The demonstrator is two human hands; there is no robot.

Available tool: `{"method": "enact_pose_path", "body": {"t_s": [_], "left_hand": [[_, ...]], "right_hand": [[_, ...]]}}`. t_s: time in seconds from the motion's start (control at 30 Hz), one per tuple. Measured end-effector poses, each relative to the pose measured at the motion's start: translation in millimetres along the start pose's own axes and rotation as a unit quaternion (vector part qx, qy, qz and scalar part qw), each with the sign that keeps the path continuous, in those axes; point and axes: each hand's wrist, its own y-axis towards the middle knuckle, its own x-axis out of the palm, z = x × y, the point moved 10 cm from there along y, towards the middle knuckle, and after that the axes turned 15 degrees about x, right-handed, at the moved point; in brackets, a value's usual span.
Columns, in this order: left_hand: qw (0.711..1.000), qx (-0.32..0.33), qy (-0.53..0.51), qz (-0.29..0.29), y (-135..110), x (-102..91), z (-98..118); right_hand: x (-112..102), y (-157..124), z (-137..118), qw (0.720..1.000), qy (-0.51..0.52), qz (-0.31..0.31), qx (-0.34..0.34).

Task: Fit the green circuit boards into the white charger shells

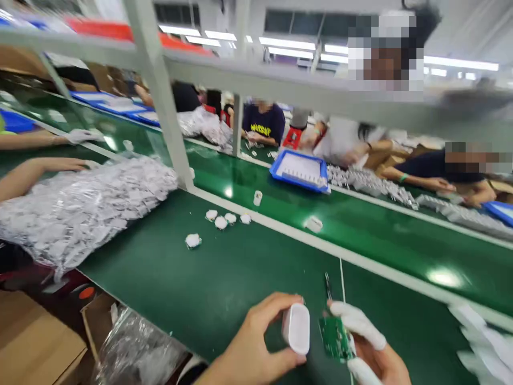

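Observation:
My left hand [252,342] is closed round a small white plastic housing [297,327], pinched between thumb and fingers at the bottom middle. My right hand [366,345], with white finger cots on the thumb and forefinger, grips a small green circuit board [335,338] right beside the housing. The two parts are close together and may be touching. Thin dark tweezers [327,284] lie on the green work surface [208,278] just beyond my hands.
A large clear bag of white parts [80,206] lies at left. Loose white parts [220,220] dot the surface. A blue tray [301,170] sits across the green conveyor belt [360,224]. Other people work opposite and at left. A cardboard box [36,342] stands at lower left.

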Motion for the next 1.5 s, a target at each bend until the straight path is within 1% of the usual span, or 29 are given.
{"method": "enact_pose_path", "body": {"t_s": [0.07, 0.13, 0.2, 0.27, 0.37, 0.4, 0.47, 0.53, 0.57, 0.6, 0.67, 0.7, 0.73, 0.77, 0.83, 0.87, 0.93, 1.0, 1.07, 1.13, 1.17, 1.23, 1.33, 1.4, 1.5], "left_hand": [[0.999, 0.032, 0.031, -0.03, 2.7, 7.8, 17.7], [0.997, 0.057, 0.033, -0.045, 4.1, 12.1, 30.3], [0.996, 0.074, 0.029, -0.041, 3.8, 12.9, 40.0], [0.996, 0.081, 0.035, -0.031, 1.9, 13.4, 47.6], [0.994, 0.081, 0.068, -0.022, -1.1, 16.8, 50.9], [0.993, 0.084, 0.085, -0.016, -1.8, 18.2, 49.9], [0.991, 0.089, 0.1, 0.014, -3.6, 20.3, 44.8], [0.993, 0.078, 0.076, 0.047, -6.0, 24.6, 35.1], [0.996, 0.049, 0.052, 0.046, -7.3, 30.5, 26.2], [0.999, 0.033, 0.032, 0.023, -7.8, 40.3, 20.7], [0.997, 0.012, -0.004, -0.082, -9.5, 68.4, 14.6], [0.991, 0.016, -0.014, -0.128, -10.6, 79.3, 14.9], [0.986, 0.011, -0.014, -0.166, -12.0, 86.9, 13.2], [0.982, 0.002, -0.006, -0.187, -12.5, 89.9, 10.1], [0.982, -0.041, 0.013, -0.186, -11.7, 85.3, -2.5], [0.984, -0.063, 0.012, -0.169, -10.9, 79.7, -8.8], [0.99, -0.075, -0.013, -0.116, -7.5, 64.7, -14.2], [0.997, -0.05, -0.027, -0.057, -4.2, 45.3, -10.5], [1.0, -0.009, -0.005, -0.01, -3.0, 24.8, 0.0], [0.999, 0.036, 0.024, 0.009, -3.1, 10.9, 13.8], [0.997, 0.062, 0.034, 0.012, -3.1, 6.8, 21.0], [0.994, 0.099, 0.04, 0.006, -3.0, 4.9, 31.0], [0.993, 0.116, 0.032, -0.009, -3.4, 9.6, 35.6], [0.992, 0.124, 0.031, -0.013, -3.9, 13.3, 38.3], [0.989, 0.14, 0.048, -0.013, -4.8, 15.5, 44.4]], "right_hand": [[-4.9, -20.9, -19.1, 0.997, 0.034, 0.039, -0.053], [-2.7, -35.0, -35.5, 0.989, 0.072, 0.069, -0.108], [4.8, -43.4, -47.9, 0.982, 0.089, 0.077, -0.146], [12.0, -50.1, -59.6, 0.979, 0.08, 0.078, -0.171], [20.9, -59.9, -74.0, 0.975, 0.044, 0.082, -0.202], [23.8, -62.8, -76.0, 0.973, 0.042, 0.084, -0.211], [26.9, -66.0, -71.5, 0.97, 0.074, 0.1, -0.211], [28.4, -64.2, -54.9, 0.967, 0.131, 0.125, -0.178], [30.0, -61.0, -43.2, 0.969, 0.148, 0.136, -0.144], [30.9, -57.5, -31.7, 0.971, 0.152, 0.149, -0.112], [28.4, -51.1, -14.1, 0.974, 0.122, 0.183, -0.061], [24.2, -48.4, -8.4, 0.972, 0.102, 0.205, -0.045], [19.4, -45.7, -4.9, 0.97, 0.084, 0.223, -0.037], [15.1, -42.6, -2.7, 0.969, 0.07, 0.235, -0.031], [11.0, -34.4, 0.4, 0.971, 0.053, 0.23, -0.019], [9.6, -30.8, 0.7, 0.973, 0.054, 0.224, -0.019], [5.7, -26.4, -0.8, 0.972, 0.072, 0.219, -0.035], [2.1, -25.3, -4.3, 0.97, 0.1, 0.214, -0.064], [1.8, -27.1, -10.7, 0.968, 0.115, 0.199, -0.1], [6.7, -31.5, -20.8, 0.969, 0.123, 0.166, -0.138], [11.0, -34.4, -27.6, 0.969, 0.121, 0.146, -0.158], [20.8, -41.4, -44.1, 0.968, 0.103, 0.113, -0.201], [33.2, -52.9, -69.4, 0.957, 0.046, 0.099, -0.268], [39.7, -57.8, -79.0, 0.954, 0.004, 0.092, -0.287], [47.3, -63.4, -83.5, 0.95, -0.066, 0.083, -0.293]]}}
